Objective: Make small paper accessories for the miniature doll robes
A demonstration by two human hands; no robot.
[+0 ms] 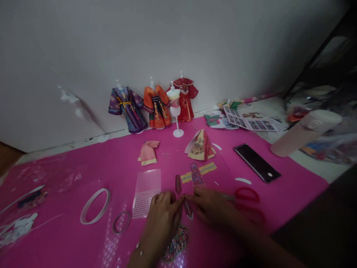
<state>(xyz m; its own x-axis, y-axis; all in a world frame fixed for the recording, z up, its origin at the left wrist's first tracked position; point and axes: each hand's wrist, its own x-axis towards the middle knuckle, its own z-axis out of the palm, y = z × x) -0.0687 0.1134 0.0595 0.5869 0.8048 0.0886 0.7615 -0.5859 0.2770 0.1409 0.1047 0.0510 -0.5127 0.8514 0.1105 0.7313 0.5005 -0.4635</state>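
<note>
A narrow dark red fabric strip (188, 209) with a pointed lower end and a pale edge lies on the pink mat. My left hand (163, 216) pinches at its upper end from the left, fingers curled. From the other side my right hand (212, 205) meets it there, fingers bent and fingertips close together. Just above lies a similar pointed strip (177, 184). A patterned fabric piece (197, 175) crosses a yellow strip (209, 168) farther up. Red-handled scissors (247, 194) rest partly hidden by my right forearm. Below my left hand is a colourful beaded patch (178, 242).
Dressed mini mannequins (128, 108) and a white stand (177, 132) line the wall. A small pink garment (150, 152), a doll skirt (201, 146), a gem sheet (146, 193), tape rolls (95, 206), a phone (256, 162) and a tumbler (304, 132) surround the hands.
</note>
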